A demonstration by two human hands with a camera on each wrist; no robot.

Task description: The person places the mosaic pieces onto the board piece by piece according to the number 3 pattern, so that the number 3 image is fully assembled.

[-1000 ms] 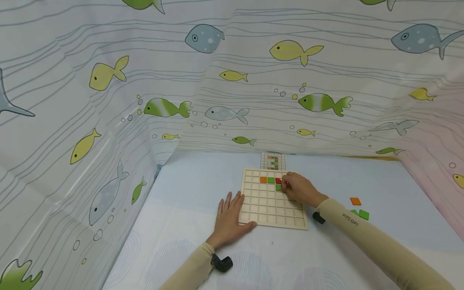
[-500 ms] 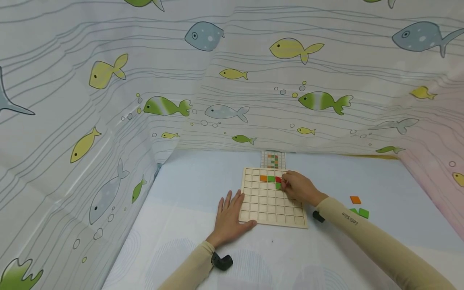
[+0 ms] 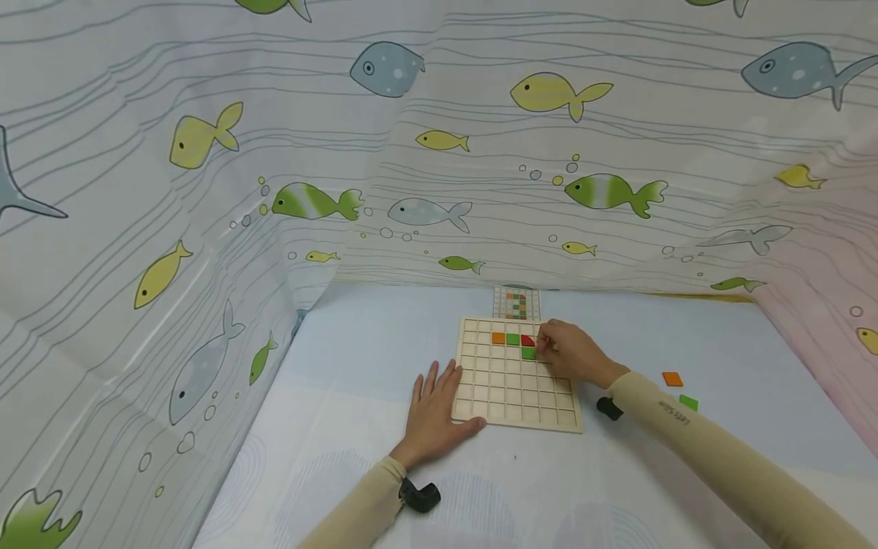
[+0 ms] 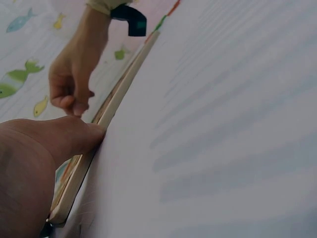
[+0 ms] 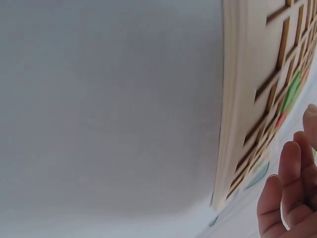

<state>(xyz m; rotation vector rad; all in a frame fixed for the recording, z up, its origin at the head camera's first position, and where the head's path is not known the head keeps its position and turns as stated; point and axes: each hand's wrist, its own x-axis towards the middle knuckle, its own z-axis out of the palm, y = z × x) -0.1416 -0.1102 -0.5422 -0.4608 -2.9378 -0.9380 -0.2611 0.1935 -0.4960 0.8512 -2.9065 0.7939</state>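
Note:
A wooden grid board (image 3: 504, 389) lies on the table. In its upper rows sit an orange tile (image 3: 498, 338), a green tile (image 3: 512, 339) and a red piece (image 3: 527, 341), with another green tile (image 3: 528, 353) below the red one. My left hand (image 3: 432, 419) rests spread at the board's left edge, its thumb touching the near corner; the left wrist view shows that thumb (image 4: 81, 136) against the rim. Over the upper right cells is my right hand (image 3: 572, 353), beside the red piece. Its fingers (image 5: 290, 163) are loosely bent, with no piece visible between them.
Behind the board lies a card (image 3: 517, 303) printed with a coloured grid pattern. To the right, an orange tile (image 3: 672, 379) and a green tile (image 3: 689, 402) lie loose near my right sleeve (image 3: 713, 435). Fish-patterned sheets (image 3: 480, 175) stand around the table.
My right hand has shifted slightly right and away from the red piece, showing more of it and the green tile below. One loose green tile is now covered by the sleeve. The left hand stays put.

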